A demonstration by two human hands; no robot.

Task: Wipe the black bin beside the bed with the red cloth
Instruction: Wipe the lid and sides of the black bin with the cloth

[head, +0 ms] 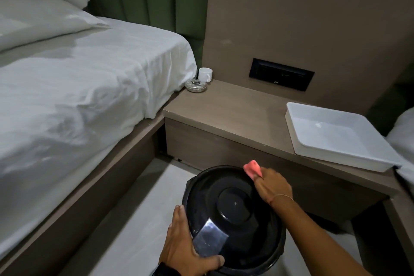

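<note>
A round black bin (233, 206) with a domed lid and a shiny metal tab stands on the pale floor between the bed and the bedside shelf. My left hand (183, 244) grips the bin's near left rim, thumb over the edge by the tab. My right hand (272, 187) presses a small red cloth (252, 168) against the far right edge of the lid. Most of the cloth is bunched inside my fingers.
The bed (78, 87) with white sheets fills the left. A brown bedside shelf (235, 114) carries a white cup (205, 74), a glass ashtray (196, 85) and a white plastic tray (336, 136). A black socket panel (281, 74) is on the wall.
</note>
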